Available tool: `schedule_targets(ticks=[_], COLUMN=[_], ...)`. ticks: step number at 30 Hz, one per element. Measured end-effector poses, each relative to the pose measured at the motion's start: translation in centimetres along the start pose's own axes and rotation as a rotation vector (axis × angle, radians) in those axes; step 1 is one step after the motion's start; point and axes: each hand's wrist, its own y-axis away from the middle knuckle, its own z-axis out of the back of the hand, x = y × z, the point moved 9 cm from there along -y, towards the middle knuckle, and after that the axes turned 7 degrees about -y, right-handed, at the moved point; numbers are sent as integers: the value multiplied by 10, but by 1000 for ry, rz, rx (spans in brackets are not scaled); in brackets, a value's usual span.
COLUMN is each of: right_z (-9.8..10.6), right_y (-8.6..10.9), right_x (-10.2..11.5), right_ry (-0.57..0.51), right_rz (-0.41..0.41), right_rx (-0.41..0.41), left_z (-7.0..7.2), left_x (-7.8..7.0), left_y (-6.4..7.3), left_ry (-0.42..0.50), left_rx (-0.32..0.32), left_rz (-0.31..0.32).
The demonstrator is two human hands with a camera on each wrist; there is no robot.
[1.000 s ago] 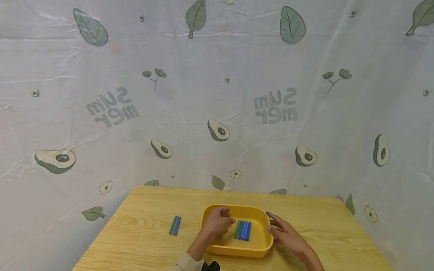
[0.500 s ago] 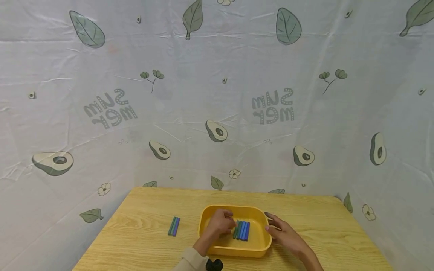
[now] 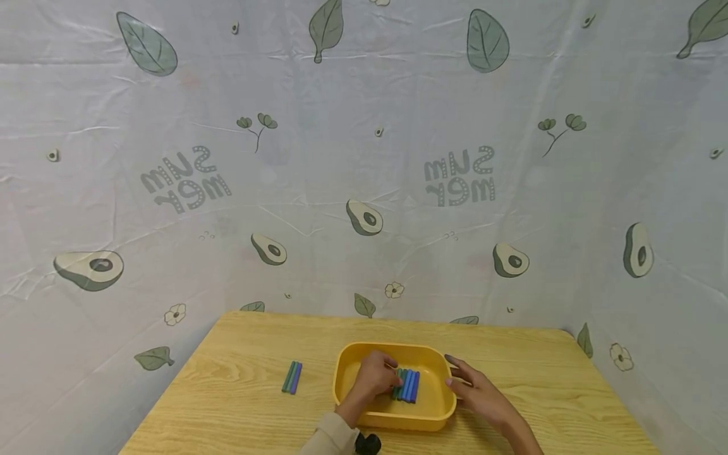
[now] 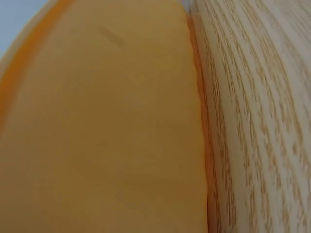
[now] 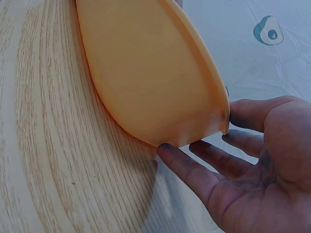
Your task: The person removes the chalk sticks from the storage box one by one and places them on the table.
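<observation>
A yellow plastic tray [image 3: 406,422] stands on the wooden table, with a row of several slim crayon-like sticks [image 3: 411,387] inside, running from green to blue-violet. My left hand [image 3: 375,374] reaches into the tray, its bent fingertips overlapping the green sticks at the row's left end. Whether it pinches one I cannot tell. At the tray's right end, my right hand [image 3: 479,393] holds the wall. The right wrist view shows its thumb at the rim and dark-smudged fingers [image 5: 189,170] against the outer side. Only the tray's outer wall [image 4: 107,126] and the table fill the left wrist view.
Left of the tray, a few more green and violet sticks [image 3: 292,378] lie side by side on the wooden table [image 3: 239,354]. A pale printed sheet [image 3: 318,189] with leaves and avocados hangs behind the table. A black round object [image 3: 368,444] shows by the left sleeve.
My left hand has moved rightward inside the tray, from beside the row of sticks to over its green end. My right hand stays at the tray's right end.
</observation>
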Motion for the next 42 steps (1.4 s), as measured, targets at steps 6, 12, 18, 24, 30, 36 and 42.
schedule_targets(ticks=[6,12,18,24,30,36,42], right_z=[0,0,-1,-1,-2,-2,-3], right_y=[-1,0,0,1,2,2,2], right_x=[1,2,2,2,3,4,4], right_ry=[0,7,8,8,1,-1,-6], right_rz=[8,8,7,10,9,10,14], right_rx=[9,7,-3,4,8,12,20], left_z=[4,6,3,2,3,4,5], left_x=[-3,-4,-1,-1,-3,-3,-3], left_y=[-2,-1,-3,-4,-3,-2,-2], left_ry=[-87,-153,-163,-169,-169,-186,-157], left_rx=[-41,-64,-52,-37,-34,-35,-28], left_rz=[-17,-5,29,15,2,6,15])
